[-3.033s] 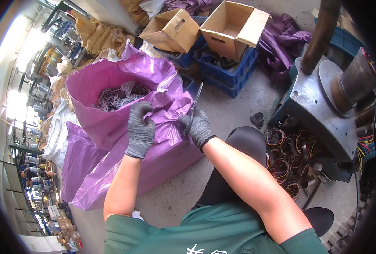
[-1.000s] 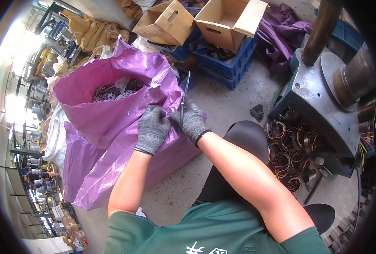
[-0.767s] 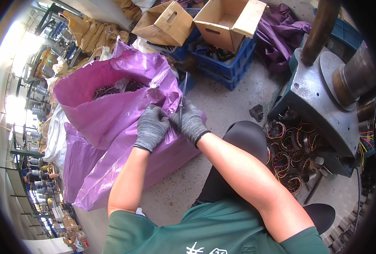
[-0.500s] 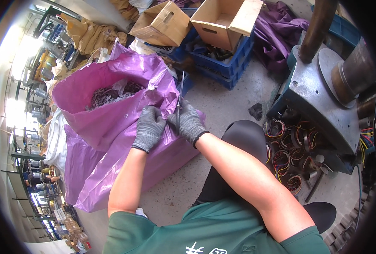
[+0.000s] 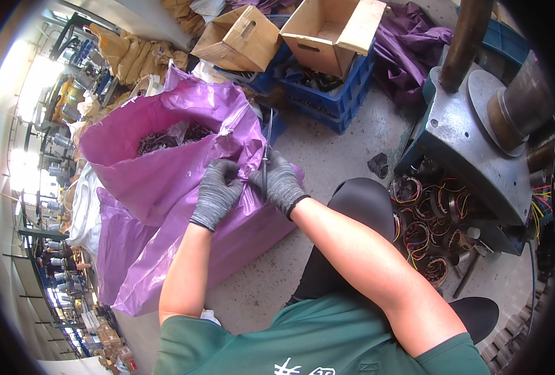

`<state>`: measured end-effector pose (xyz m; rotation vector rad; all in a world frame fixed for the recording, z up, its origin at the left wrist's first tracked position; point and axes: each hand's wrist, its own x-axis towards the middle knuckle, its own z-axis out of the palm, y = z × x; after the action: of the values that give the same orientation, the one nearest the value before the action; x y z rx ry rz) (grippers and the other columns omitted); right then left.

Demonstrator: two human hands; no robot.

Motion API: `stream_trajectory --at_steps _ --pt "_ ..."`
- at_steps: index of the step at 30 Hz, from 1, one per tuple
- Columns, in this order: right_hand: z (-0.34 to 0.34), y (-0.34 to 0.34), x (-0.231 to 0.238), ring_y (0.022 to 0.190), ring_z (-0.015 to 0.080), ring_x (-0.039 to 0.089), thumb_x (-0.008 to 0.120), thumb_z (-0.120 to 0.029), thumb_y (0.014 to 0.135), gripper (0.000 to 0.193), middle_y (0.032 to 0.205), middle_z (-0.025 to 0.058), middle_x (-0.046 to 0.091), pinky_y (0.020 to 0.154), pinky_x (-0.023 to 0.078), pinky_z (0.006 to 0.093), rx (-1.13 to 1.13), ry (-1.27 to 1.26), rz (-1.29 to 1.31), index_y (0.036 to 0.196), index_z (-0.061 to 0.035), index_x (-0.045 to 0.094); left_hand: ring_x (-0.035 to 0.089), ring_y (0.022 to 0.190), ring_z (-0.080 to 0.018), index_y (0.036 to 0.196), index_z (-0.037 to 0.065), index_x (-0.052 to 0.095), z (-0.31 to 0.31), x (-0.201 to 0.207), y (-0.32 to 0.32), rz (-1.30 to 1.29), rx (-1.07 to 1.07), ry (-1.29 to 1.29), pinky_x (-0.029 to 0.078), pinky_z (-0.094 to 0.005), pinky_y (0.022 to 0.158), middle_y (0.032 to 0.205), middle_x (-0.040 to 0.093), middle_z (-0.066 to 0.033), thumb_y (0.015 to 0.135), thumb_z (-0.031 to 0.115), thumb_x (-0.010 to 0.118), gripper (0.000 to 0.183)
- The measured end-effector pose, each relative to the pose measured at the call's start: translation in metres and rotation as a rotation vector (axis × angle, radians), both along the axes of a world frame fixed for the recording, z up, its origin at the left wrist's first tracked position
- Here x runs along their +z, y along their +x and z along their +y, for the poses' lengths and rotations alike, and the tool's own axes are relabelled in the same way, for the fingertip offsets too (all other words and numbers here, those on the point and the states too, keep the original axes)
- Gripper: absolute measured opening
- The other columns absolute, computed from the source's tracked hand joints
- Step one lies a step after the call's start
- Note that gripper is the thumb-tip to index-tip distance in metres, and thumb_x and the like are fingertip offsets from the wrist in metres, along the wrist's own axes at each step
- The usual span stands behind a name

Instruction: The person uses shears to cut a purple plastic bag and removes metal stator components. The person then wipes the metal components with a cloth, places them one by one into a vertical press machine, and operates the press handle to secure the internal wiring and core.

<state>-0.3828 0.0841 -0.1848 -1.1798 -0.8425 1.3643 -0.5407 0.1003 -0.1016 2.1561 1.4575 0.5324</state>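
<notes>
A large purple woven sack [image 5: 165,181] slumps on the floor before me, its mouth gaping at the upper left over grey shredded scraps [image 5: 174,136]. My left hand [image 5: 218,194], in a grey knit glove, is closed with thumb and fingers on the gathered sack material near the middle. Close beside it, my right hand [image 5: 280,181], gloved alike, grips a thin pair of scissors [image 5: 268,134] with the blades pointing up and away. Its fingertips lie against the sack's bunched edge; what they pinch there is partly hidden.
Behind the sack, two open wooden boxes [image 5: 318,53] rest on blue crates [image 5: 324,103]. A heavy metal machine [image 5: 452,125] stands at the right, with wired copper coils [image 5: 424,234] on the floor below. Purple cloth [image 5: 408,50] lies at the back.
My left hand has shifted slightly down and left, its thumb and fingers a little further apart. The right hand and scissors stay nearly in place.
</notes>
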Motion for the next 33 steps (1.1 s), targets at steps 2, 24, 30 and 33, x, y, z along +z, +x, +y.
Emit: stream_trajectory --at_steps 2,24,30,33 --pt "0.001 0.003 0.003 0.088 0.0139 0.065 0.078 -0.020 0.085 0.057 0.100 0.0043 0.070 0.086 0.056 0.0322 0.025 -0.029 0.047 0.134 -0.0042 0.054 0.069 0.095 -0.0211 0.108 0.001 0.067 -0.003 0.006 0.011 0.044 -0.018 0.015 0.057 -0.0327 0.085 0.101 0.066 -0.0105 0.080 -0.004 0.071 0.029" --pt "-0.024 0.058 0.049 0.060 0.0158 0.058 0.075 -0.015 0.093 0.041 0.079 0.0070 0.063 0.051 0.048 0.0330 -0.307 -0.112 0.554 0.123 -0.0062 0.049 0.069 0.083 -0.0222 0.105 0.007 0.055 -0.162 0.046 0.103 -0.852 -0.467 -0.002 0.056 -0.0345 0.076 0.090 0.070 -0.0132 0.099 0.001 0.064 0.012" --pt "-0.073 0.163 0.089 0.061 0.0161 0.058 0.074 -0.010 0.092 0.047 0.085 0.0082 0.061 0.051 0.049 0.0329 -0.377 0.099 0.438 0.131 -0.0105 0.047 0.066 0.078 -0.0186 0.112 0.006 0.050 -0.193 0.038 0.163 -1.040 -0.583 -0.132 0.055 -0.0335 0.075 0.096 0.067 -0.0149 0.098 0.000 0.064 0.021" --pt "-0.127 0.263 0.088 0.078 0.0166 0.064 0.079 -0.014 0.089 0.053 0.094 0.0060 0.063 0.068 0.053 0.0317 -0.401 0.407 -0.435 0.136 -0.0084 0.055 0.064 0.079 -0.0184 0.113 0.006 0.049 -0.186 0.057 0.209 -1.294 -0.622 -0.055 0.053 -0.0309 0.073 0.094 0.064 -0.0142 0.101 0.000 0.059 0.017"
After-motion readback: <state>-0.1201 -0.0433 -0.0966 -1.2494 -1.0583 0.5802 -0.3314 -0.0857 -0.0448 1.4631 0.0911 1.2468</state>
